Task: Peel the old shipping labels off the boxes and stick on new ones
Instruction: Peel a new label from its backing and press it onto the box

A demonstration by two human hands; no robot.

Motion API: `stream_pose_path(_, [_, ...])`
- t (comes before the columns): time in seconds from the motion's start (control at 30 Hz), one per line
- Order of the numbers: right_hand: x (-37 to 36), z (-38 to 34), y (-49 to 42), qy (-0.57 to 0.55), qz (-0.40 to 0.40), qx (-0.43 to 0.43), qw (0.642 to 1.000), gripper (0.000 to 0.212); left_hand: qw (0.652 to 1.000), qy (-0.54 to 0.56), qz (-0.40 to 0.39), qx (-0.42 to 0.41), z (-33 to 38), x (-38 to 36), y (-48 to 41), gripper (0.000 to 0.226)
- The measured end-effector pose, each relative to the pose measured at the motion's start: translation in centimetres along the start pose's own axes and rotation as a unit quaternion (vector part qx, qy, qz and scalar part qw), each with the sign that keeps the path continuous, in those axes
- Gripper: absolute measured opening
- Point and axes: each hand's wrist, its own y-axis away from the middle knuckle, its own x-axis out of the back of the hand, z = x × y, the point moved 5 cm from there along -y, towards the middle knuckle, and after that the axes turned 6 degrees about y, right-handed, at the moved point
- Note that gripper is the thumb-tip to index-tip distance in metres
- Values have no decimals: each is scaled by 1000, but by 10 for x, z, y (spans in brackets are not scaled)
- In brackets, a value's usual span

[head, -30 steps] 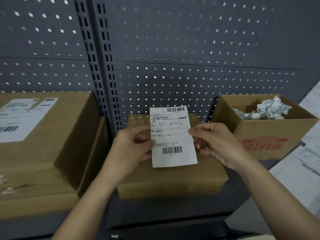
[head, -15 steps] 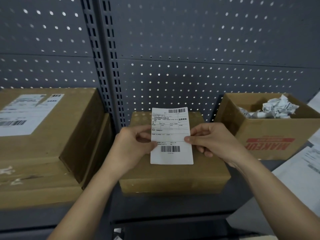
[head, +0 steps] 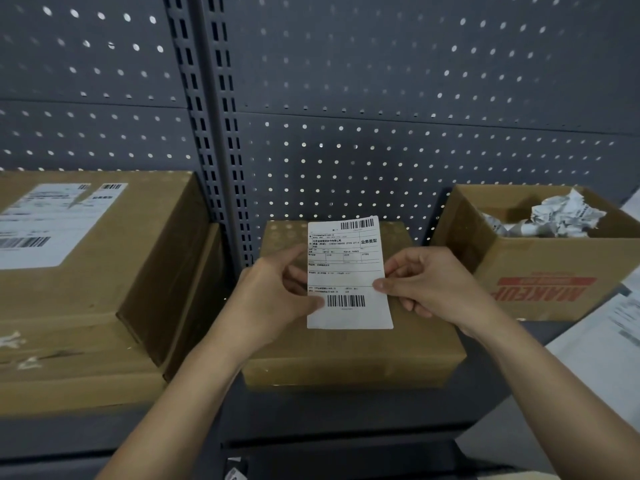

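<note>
I hold a white shipping label (head: pixel 348 271) with two barcodes over a small closed cardboard box (head: pixel 353 355) on the shelf in front of me. My left hand (head: pixel 273 299) pinches the label's left edge near the lower barcode. Its right edge is pinched by my right hand (head: pixel 429 289), at about mid-height. The label stands nearly upright, printed side towards me, and hides part of the box top. Whether it touches the box I cannot tell.
A larger cardboard box (head: pixel 104 289) with a white label (head: pixel 45 223) on top stands at the left. An open box (head: pixel 554 278) printed in red holds crumpled label scraps (head: pixel 550 216) at the right. White sheets (head: pixel 609 351) lie at the far right. A grey pegboard wall (head: pixel 381 98) closes the back.
The label has shifted slightly up and straightened over the small box. My thumbs have slid along its edges; both hands keep their pinch.
</note>
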Motion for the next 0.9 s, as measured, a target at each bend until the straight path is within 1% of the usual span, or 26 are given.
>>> stream_pose_path(0.1, [0,0,0,10,2,0,1000,20,1000,-12,-11,-8,2,-1,0,80])
stream_pose_path(0.27, [-1,0,0,15,5,1,1000,20,999,-25,-30,-20,6,-3,0,79])
stream_pose_path(0.47, [-1,0,0,34,11,2,999,18,998,-42,-41,-11,3,-5,0,93])
stream_pose_path(0.53, [-1,0,1,48,17,3,999,18,998,-53,-44,-10,3,-5,0,94])
stream_pose_path(0.6, [-2,0,1,70,26,3,997,17,996,-74,-46,-13,5,-4,0,92])
stream_pose_path(0.73, [-4,-3,2,169,59,12,984,16,994,-95,-45,-10,6,-2,0,89])
stream_pose_path(0.8, [-5,-5,3,196,67,14,978,17,994,-104,-43,-5,5,-1,-1,90])
stream_pose_path(0.9, [-6,-5,5,219,76,12,973,19,991,-130,-38,5,1,-1,-3,98])
